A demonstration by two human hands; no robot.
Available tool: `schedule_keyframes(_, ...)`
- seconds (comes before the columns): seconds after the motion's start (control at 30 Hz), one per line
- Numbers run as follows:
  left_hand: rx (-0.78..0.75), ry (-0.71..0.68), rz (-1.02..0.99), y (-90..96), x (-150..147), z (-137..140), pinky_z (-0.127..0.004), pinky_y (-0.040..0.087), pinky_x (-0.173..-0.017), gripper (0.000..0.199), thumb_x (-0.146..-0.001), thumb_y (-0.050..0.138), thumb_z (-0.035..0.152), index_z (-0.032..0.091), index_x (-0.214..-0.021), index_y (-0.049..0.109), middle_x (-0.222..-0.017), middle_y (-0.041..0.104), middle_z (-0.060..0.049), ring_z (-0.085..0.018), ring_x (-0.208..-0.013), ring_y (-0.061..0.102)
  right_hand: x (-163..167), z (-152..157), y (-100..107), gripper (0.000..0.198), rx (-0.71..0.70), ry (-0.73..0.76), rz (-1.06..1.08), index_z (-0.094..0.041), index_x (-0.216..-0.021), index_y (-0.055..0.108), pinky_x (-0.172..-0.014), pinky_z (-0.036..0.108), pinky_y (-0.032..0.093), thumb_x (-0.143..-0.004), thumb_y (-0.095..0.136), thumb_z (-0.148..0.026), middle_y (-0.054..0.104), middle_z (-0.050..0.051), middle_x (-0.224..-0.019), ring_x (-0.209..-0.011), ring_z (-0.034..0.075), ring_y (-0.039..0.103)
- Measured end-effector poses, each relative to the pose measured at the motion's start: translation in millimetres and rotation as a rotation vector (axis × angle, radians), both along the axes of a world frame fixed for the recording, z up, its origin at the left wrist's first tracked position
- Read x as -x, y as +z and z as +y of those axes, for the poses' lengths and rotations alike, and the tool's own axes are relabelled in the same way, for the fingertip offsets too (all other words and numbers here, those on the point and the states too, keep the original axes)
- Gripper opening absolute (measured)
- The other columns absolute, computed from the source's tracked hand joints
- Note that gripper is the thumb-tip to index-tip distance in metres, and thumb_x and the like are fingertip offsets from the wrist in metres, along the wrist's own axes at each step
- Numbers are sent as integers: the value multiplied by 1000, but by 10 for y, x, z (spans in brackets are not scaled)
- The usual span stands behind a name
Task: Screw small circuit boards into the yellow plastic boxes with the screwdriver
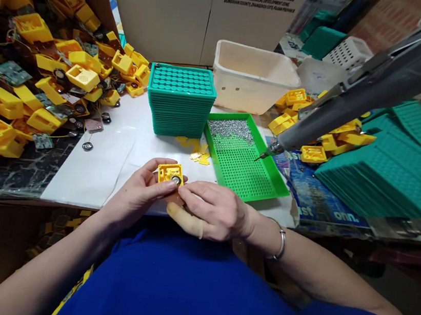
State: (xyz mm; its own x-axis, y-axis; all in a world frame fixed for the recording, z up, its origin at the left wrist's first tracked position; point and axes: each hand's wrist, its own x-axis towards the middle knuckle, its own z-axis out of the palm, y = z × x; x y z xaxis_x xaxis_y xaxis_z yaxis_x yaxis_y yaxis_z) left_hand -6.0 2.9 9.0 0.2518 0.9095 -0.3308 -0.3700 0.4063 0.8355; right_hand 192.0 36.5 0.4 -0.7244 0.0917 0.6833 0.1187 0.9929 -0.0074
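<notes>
My left hand (147, 185) holds a small open yellow plastic case (167, 171) above the table's front edge, thumb on its near side. Inside the case sits a round silver-and-black speaker (176, 179). Just below the case, a flat brown circuit board (175, 197) shows partly between my hands. My right hand (214, 210) is closed at the board's right edge, its fingertips close to the speaker. One finger of that hand wears a pale finger cot. The fingers hide part of the board.
A green perforated tray (270, 182) holds many small screws. Behind are stacked teal trays (186, 108) and a white bin (253, 83). Small yellow pieces (200, 153) lie on white paper. An electric screwdriver (299, 128) hangs at right. Yellow cases (83, 77) heap up left; more teal trays (384, 160) lie right.
</notes>
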Motion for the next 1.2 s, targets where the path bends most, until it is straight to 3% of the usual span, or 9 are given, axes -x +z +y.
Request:
schedule_keyframes(0.13, -56, 51, 8, -20, -63, -20, -29, 53, -80, 35, -73, 79, 22, 22, -104, 62, -90, 74, -3, -18, -85, 70, 20, -6, -3, 24, -52, 11, 48, -11, -112, 61, -75, 32, 61, -91, 49, -12, 72, 12, -91, -85, 18, 69)
schedule_keyframes(0.3, -95, 105, 86, -30, -91, -43, -22, 49, -71, 25, -74, 76, 21, 21, -99, 71, -85, 72, 0, -13, -76, 64, 53, 21, 48, 17, 206, -96, 39, -13, -108, 60, -70, 24, 55, -96, 48, -16, 71, 6, -85, -79, 12, 66)
schedule_keyframes(0.43, -60, 76, 29, -40, -75, -22, -22, 50, -69, 26, -75, 71, 18, 22, -100, 72, -86, 70, 0, -13, -77, 62, 96, 98, 90, 22, 365, -99, -17, -13, -106, 65, -71, 24, 53, -98, 48, -24, 69, 7, -83, -77, 12, 64)
schedule_keyframes(0.63, -47, 75, -72, -6, -41, 10, -33, 54, -80, 31, -76, 59, 17, 20, -104, 70, -100, 70, -4, -19, -86, 65, 159, 179, 122, 27, 429, -150, 15, -14, -113, 68, -71, 24, 51, -98, 49, -26, 65, 7, -87, -78, 13, 60)
schedule_keyframes(0.8, -54, 54, -90, -16, -37, 21, -32, 54, -78, 33, -74, 60, 19, 19, -105, 70, -98, 69, -4, -18, -84, 64, 187, 172, 151, 28, 453, -222, -40, -16, -112, 71, -71, 26, 49, -97, 50, -28, 60, 7, -86, -78, 13, 56)
schedule_keyframes(0.97, -206, 20, 58, -128, -6, 0, -29, 51, -85, 31, -86, 61, 23, 26, -116, 65, -112, 66, -2, -18, -97, 62, 221, 145, 129, 19, 567, -250, 49, -16, -103, 70, -74, 28, 49, -94, 55, -25, 50, 5, -90, -82, 13, 51)
schedule_keyframes(1.1, -373, 1, 322, -179, 6, -7, -30, 48, -89, 28, -90, 60, 30, 22, -116, 65, -110, 67, -4, -20, -98, 59, 254, 112, 49, 12, 737, -223, 102, -15, -100, 64, -76, 26, 51, -89, 60, -17, 50, 3, -92, -82, 11, 52)
schedule_keyframes(1.2, -335, -29, 330, -181, -19, 4, -30, 49, -85, 27, -88, 60, 31, 19, -112, 65, -106, 69, -5, -20, -93, 61, 202, 65, 16, 15, 753, -196, 86, -15, -103, 64, -75, 27, 53, -89, 62, -17, 52, 2, -90, -80, 11, 55)
